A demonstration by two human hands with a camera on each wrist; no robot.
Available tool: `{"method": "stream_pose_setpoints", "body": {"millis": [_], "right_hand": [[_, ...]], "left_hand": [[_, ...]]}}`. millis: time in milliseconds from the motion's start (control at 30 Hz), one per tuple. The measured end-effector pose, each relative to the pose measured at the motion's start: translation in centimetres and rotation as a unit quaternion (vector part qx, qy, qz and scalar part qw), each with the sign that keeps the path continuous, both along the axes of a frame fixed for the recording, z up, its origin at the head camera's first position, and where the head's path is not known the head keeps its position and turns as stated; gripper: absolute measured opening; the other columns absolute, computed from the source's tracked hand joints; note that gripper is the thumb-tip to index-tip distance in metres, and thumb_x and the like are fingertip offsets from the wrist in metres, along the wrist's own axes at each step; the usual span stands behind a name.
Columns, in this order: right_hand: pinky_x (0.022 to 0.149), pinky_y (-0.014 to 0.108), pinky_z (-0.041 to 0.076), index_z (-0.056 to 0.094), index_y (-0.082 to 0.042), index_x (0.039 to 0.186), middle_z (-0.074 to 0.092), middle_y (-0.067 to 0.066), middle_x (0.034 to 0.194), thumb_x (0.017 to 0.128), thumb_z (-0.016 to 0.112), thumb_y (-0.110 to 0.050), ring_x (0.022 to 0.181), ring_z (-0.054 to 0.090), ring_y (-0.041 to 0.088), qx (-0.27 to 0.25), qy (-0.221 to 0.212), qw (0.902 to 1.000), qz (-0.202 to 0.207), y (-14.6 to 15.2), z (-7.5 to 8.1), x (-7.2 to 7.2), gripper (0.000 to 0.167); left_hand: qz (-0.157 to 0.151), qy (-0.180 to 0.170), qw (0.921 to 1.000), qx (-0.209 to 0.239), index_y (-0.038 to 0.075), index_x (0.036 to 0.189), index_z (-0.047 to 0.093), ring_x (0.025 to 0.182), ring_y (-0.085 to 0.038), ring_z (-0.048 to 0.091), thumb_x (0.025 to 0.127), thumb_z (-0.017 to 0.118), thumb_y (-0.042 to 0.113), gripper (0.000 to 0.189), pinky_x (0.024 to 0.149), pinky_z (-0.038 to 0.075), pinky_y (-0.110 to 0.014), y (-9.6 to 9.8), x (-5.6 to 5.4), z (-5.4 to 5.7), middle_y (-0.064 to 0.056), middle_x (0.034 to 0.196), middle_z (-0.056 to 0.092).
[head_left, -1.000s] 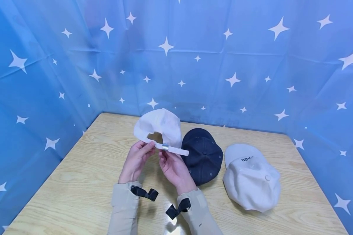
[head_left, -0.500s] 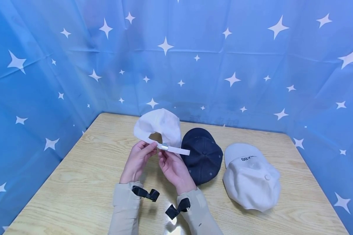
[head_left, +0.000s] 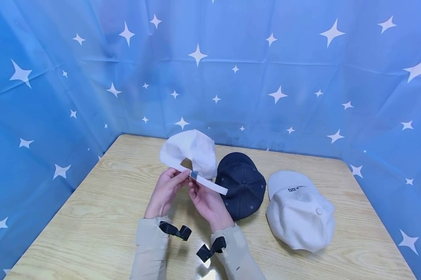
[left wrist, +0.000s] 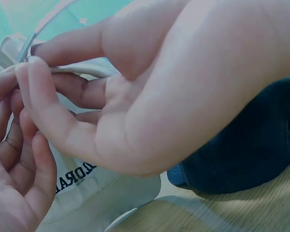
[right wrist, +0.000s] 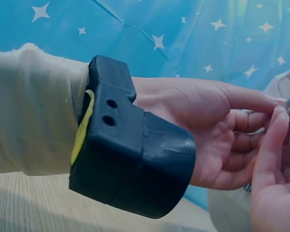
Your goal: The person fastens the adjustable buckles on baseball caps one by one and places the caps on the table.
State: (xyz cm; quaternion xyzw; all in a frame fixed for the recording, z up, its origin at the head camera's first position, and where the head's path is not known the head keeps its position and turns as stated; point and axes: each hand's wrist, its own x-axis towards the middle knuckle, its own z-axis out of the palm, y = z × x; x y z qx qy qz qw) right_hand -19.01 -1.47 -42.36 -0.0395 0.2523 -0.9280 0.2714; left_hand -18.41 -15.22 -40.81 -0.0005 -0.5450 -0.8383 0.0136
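Observation:
A white baseball cap (head_left: pixel 193 151) stands with its back opening towards me. Its strap (head_left: pixel 212 184) runs through a metal buckle (head_left: pixel 194 175), the loose end pointing down and right. My left hand (head_left: pixel 165 190) pinches the strap just left of the buckle, thumb on top. From below, my right hand (head_left: pixel 210 202) holds the strap by the buckle with its fingertips. In the left wrist view, the right hand (left wrist: pixel 150 111) and left hand (left wrist: pixel 19 193) meet at the strap; dark lettering shows on the cap (left wrist: pixel 92 198). The right wrist view has the left hand (right wrist: pixel 183 106) in front.
A navy cap (head_left: pixel 243 186) lies right beside the white one, near the right hand. Farther right is an off-white cap (head_left: pixel 299 217) with dark lettering. All are on a wooden table (head_left: pixel 91 217), with a blue star-patterned curtain (head_left: pixel 231 46) behind and at the sides.
The strap's loose end has swung downwards and the buckle has tilted with it. My left hand has shifted slightly right along the strap. The right hand stays nearly in place.

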Motion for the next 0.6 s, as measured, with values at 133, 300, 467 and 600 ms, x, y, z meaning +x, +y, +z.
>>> {"method": "stream_pose_setpoints", "body": {"millis": [133,300,467,600], "right_hand": [[0.065,0.011,0.045,0.058,-0.006,0.099,0.057,0.003,0.091,0.093,0.046,-0.009,0.075,0.057,0.006,0.002,0.007,1.0000,-0.003,0.01,0.00,0.02,0.014],[0.065,0.012,0.045,0.061,-0.007,0.096,0.059,0.003,0.089,0.093,0.046,-0.008,0.073,0.057,0.006,0.004,0.012,0.9998,-0.013,-0.03,-0.09,0.03,0.015],[0.066,0.013,0.045,0.062,-0.007,0.093,0.060,0.003,0.087,0.092,0.048,-0.007,0.073,0.056,0.006,0.027,0.019,0.9990,-0.031,-0.16,-0.08,0.07,0.014],[0.067,0.014,0.045,0.062,-0.007,0.093,0.059,0.003,0.086,0.091,0.048,-0.006,0.074,0.056,0.007,0.052,0.026,0.9975,-0.041,-0.20,-0.02,0.21,0.013]], "left_hand": [[-0.005,-0.001,1.0000,0.000,-0.001,0.096,0.056,0.082,-0.017,0.057,0.078,0.069,0.017,0.029,0.084,0.043,-0.034,0.00,0.06,0.06,-0.008,0.089,0.059],[-0.020,0.002,0.9997,-0.011,0.000,0.097,0.057,0.083,-0.017,0.056,0.080,0.067,0.017,0.026,0.088,0.040,-0.039,-0.12,0.22,0.13,-0.007,0.091,0.059],[-0.025,0.009,0.9993,-0.026,0.002,0.094,0.060,0.083,-0.017,0.056,0.079,0.068,0.015,0.022,0.088,0.038,-0.043,-0.11,0.24,0.07,-0.006,0.088,0.061],[-0.028,0.012,0.9986,-0.043,0.004,0.093,0.060,0.083,-0.016,0.054,0.079,0.069,0.016,0.020,0.087,0.036,-0.044,-0.12,0.26,0.03,-0.004,0.088,0.060]]}}
